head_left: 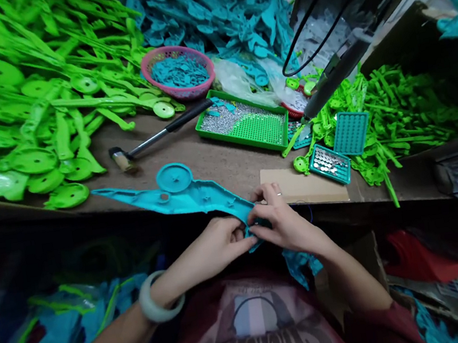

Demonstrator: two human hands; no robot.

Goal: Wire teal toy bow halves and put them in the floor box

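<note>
A long teal plastic part [189,195] with a round disc near its middle lies across the table's front edge. Both hands grip its near end. My left hand [223,242], a pale bangle on its wrist, pinches the part from the left. My right hand [282,221], with a ring on one finger, closes its fingers on the same end from the right. More teal plastic [302,264] hangs below my right wrist over my lap.
A hammer [154,140] lies on the brown table [228,166]. Behind it are a green tray of small metal pieces [243,123], a pink basket [178,72], a teal box of pieces [329,162], green part piles [17,95] and teal piles [211,6].
</note>
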